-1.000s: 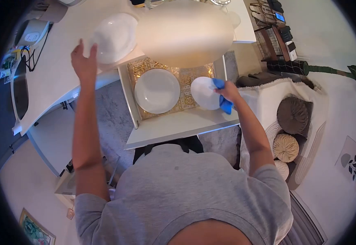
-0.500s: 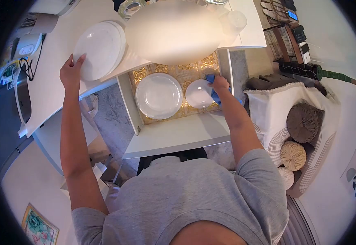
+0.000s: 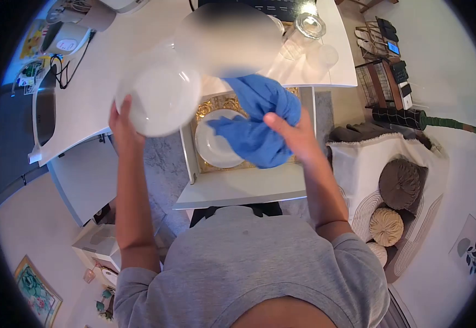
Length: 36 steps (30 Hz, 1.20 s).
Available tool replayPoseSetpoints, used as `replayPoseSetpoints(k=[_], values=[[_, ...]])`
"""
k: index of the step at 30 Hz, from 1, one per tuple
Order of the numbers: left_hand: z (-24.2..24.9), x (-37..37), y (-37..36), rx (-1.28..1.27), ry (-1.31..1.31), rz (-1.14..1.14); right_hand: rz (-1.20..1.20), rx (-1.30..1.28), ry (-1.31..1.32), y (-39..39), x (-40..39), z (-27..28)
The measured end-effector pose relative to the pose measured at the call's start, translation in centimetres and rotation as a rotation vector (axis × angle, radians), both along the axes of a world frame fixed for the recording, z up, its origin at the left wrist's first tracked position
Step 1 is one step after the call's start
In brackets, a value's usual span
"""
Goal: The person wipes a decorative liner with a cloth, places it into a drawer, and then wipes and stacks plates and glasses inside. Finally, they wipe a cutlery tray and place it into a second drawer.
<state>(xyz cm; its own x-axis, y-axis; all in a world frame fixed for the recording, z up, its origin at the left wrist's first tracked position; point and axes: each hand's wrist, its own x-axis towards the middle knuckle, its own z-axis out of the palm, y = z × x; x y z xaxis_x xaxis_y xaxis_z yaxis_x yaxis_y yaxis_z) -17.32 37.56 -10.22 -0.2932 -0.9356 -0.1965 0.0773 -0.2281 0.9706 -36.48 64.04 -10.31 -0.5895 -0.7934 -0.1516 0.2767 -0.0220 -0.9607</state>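
White ceramic is the item in hand: in the head view, the left hand (image 3: 122,123) grips a round white plate (image 3: 159,99) by its lower left edge, thumb on the face, the remaining fingers hidden behind it. The plate is held up off the counter and tilted toward the camera, so that it overlaps the edge of the white countertop (image 3: 93,82) behind it.

The right hand (image 3: 295,134) is closed around a bunched blue cloth (image 3: 257,123). The thumb lies across the top of the cloth and the fingers wrap its right side. The cloth is raised, just beside the plate on its right, and no contact between the two can be confirmed.

Below both hands stands an open white drawer (image 3: 243,186) lined with a gold patterned mat (image 3: 219,104). A second white plate (image 3: 216,147) lies flat on the mat, its right part hidden by the cloth.

On the countertop, at the far end, stand clear glass jars (image 3: 310,24) and tumblers; a blurred patch covers the area just left of them. At the left end of the counter sit a small white appliance (image 3: 66,38) with black cables and a dark rectangular unit (image 3: 44,109).

To the right of the drawer, on the floor, lie a cream throw (image 3: 358,158) and three round cushions (image 3: 399,183), one brown, two pale. A rack (image 3: 383,76) holding small items stands beyond them. The person wears a grey T-shirt (image 3: 249,262).
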Motion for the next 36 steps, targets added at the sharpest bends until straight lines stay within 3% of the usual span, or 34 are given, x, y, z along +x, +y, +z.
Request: replayPoseSetpoints(k=[2,4,6,8,10,12,14,15,17,18,20,22,24,26,27,31,32,33,34,36], values=[[1.8,0.2,4.4,0.129,-0.041,-0.028,0.007,-0.090,0.310,-2.9,1.7,3.0],[0.3,0.5,8.0,0.194,-0.017,-0.111,-0.067,0.063,0.866,-5.9,4.3,3.4],[-2.0,0.1,10.1,0.195,0.039,-0.109,0.043,0.216,1.183,-7.7,8.1,1.7],[-2.4,-0.1,10.1,0.200,0.097,-0.117,0.101,0.177,1.109,-5.6,10.4,0.0],[-2.0,0.2,10.1,0.314,0.077,-0.080,0.469,0.204,1.162,-0.3,10.1,-1.6],[-3.0,0.3,10.5,0.333,0.011,-0.124,0.226,0.284,1.077,2.4,8.3,-4.7],[-4.5,0.0,11.5,0.351,-0.055,-0.177,-0.026,0.372,0.827,2.6,6.5,-5.4],[-5.5,-0.5,12.0,0.454,-0.048,-0.186,-0.035,0.375,0.827,2.5,6.0,-5.3],[-7.9,-0.9,12.6,0.657,-0.035,-0.233,-0.349,0.172,-0.433,2.7,5.4,-4.8],[-9.0,-0.9,13.1,0.665,-0.042,-0.244,-0.363,0.177,-0.437,3.6,5.2,-5.3],[-11.3,-1.3,14.2,0.715,-0.141,-0.432,-0.095,0.332,-0.853,6.1,4.7,-7.2],[-14.0,-1.2,15.3,0.686,-0.252,-0.533,-0.108,0.381,-0.724,8.2,5.1,-9.7],[-15.1,-1.3,16.1,0.659,-0.365,-0.637,-0.105,0.654,-0.502,10.4,3.8,-11.2],[-15.1,-0.9,15.7,-0.002,-0.460,-0.667,-0.173,0.785,-0.348,13.2,1.8,-13.8],[-12.3,-1.4,14.6,-0.129,-0.502,-0.668,-0.119,0.671,-0.336,14.5,0.5,-15.6],[-5.9,-1.7,6.0,-0.409,-0.622,-0.355,-0.120,0.761,-0.240,16.1,-3.6,-21.2],[-4.5,-2.0,3.9,-0.451,-0.540,-0.335,-0.065,0.921,-0.072,15.9,-4.2,-22.8],[-4.4,-2.1,1.2,-0.646,-0.666,-0.280,-0.003,1.077,0.096,15.9,-4.4,-24.5],[-4.9,-2.3,-1.7,-0.845,-0.787,-0.218,-0.004,1.076,0.089,16.1,-4.5,-26.9],[-6.7,-2.0,-6.2,-0.763,-0.879,-0.199,-0.030,1.088,0.088,16.8,-3.8,-32.3]])
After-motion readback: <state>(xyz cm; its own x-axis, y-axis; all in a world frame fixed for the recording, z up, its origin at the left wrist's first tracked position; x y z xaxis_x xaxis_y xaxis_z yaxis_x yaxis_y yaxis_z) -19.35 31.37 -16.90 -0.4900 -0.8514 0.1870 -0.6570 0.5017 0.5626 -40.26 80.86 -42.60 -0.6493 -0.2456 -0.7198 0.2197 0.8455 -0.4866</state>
